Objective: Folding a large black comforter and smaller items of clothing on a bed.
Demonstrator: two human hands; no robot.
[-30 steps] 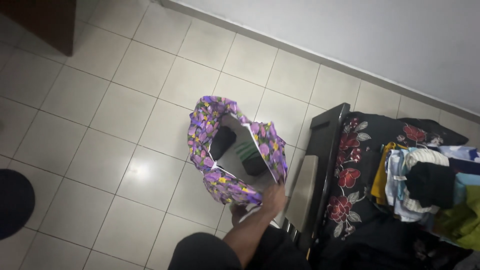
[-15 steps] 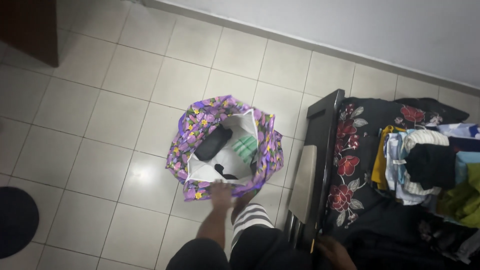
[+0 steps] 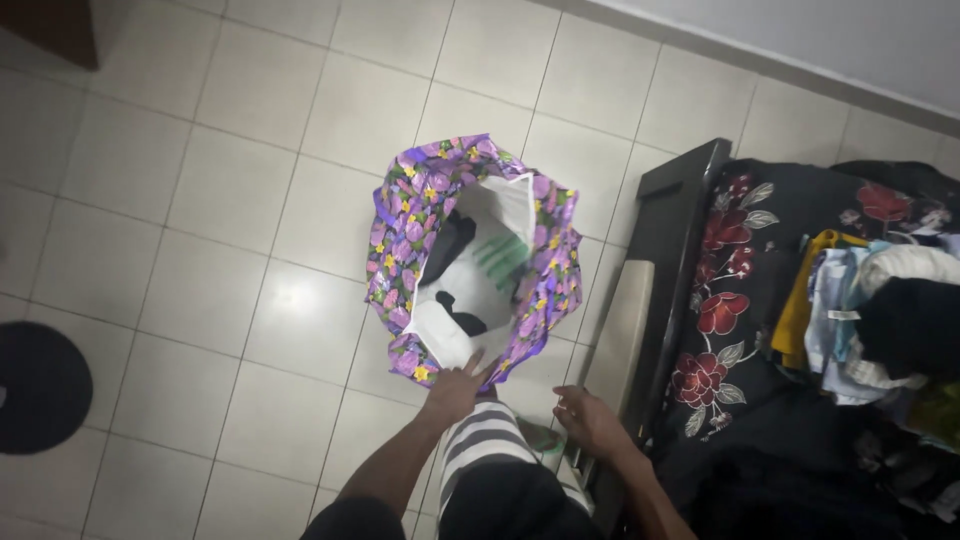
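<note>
Left hand (image 3: 458,388) is stretched straight out in front, forearm running up from the bottom edge, palm down with fingers spread, and the fingertips rest on the near rim of the floral bag (image 3: 470,255). It looks like a flat touch there rather than a closed grip. The bag is a big purple one with a yellow and green flower print and a white lining. It sits open on the tiled floor (image 3: 200,220) just beside the dark bed frame (image 3: 670,240). Inside I can make out dark clothing and something with green stripes. Right hand (image 3: 590,420) hangs lower, near the frame's edge, fingers loosely curled and open, holding nothing I can see. A striped black and white cloth (image 3: 490,445) sits between the two arms. A pile of clothes (image 3: 880,320) lies on the flowered bedspread (image 3: 730,310).
</note>
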